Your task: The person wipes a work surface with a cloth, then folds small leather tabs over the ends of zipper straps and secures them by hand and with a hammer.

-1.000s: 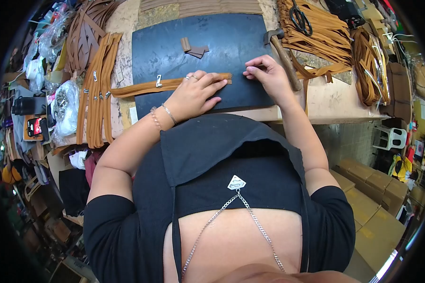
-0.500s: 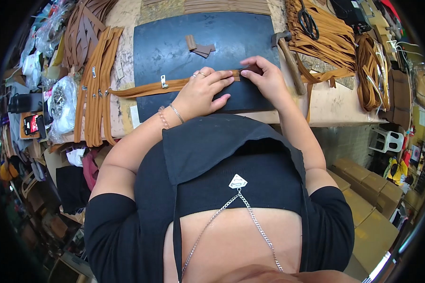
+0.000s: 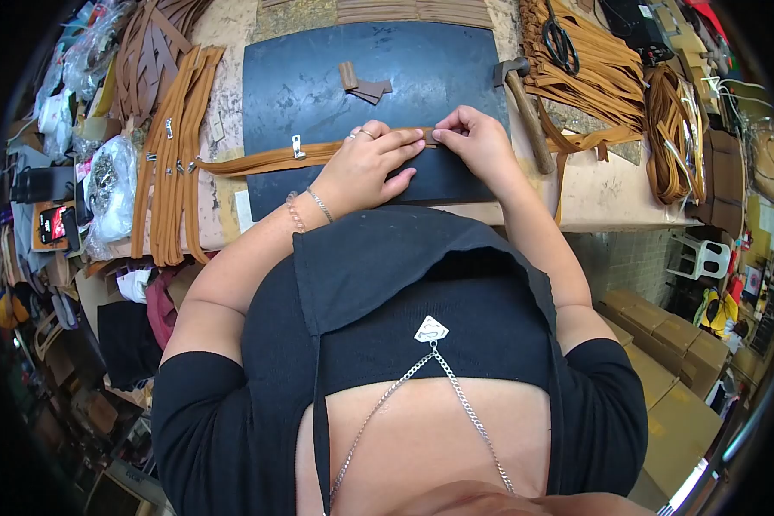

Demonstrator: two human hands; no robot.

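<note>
A tan zipper (image 3: 249,162) with a silver slider (image 3: 297,147) lies across the dark mat (image 3: 318,86). My left hand (image 3: 371,161) rests on it, fingers stretched out and pressing it down near its right end. At that end sits a small brown leather piece (image 3: 430,138). The thumb and forefinger of my right hand (image 3: 477,142) are pinched on this piece, and my fingertips partly hide it. Beyond my hands, several loose brown leather pieces (image 3: 370,91) lie on the mat.
A hammer (image 3: 529,120) lies at the mat's right edge. Tan zipper strips (image 3: 585,69) are heaped at the right, with black-handled scissors (image 3: 561,45) on top. More zippers (image 3: 174,163) with sliders hang over the table's front edge at left, near brown strips (image 3: 146,60) and plastic bags (image 3: 112,189).
My right thumb and forefinger have closed together on the small brown piece at the zipper's end. My left hand has stayed nearly in place.
</note>
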